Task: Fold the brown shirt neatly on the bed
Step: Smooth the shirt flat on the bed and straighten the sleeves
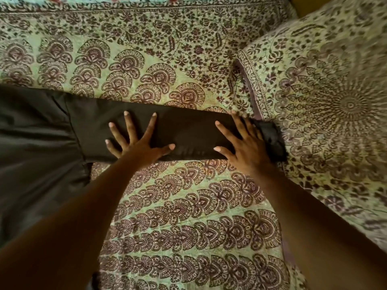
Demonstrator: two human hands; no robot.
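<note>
Green paisley bedspread under brown shirt; both hands' fingers splayed flat on its sleeve.

Bedroom — patterned bedspread, pillow

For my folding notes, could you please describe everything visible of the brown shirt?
The shirt is dark brown, plain, smooth woven-looking cloth. Its body lies spread at the left, running out of view; one long sleeve stretches flat to the right across the patterned bedspread, its cuff end reaching the pillow. The left hand and right hand press flat on the sleeve, fingers spread. No fold is made yet.
</note>
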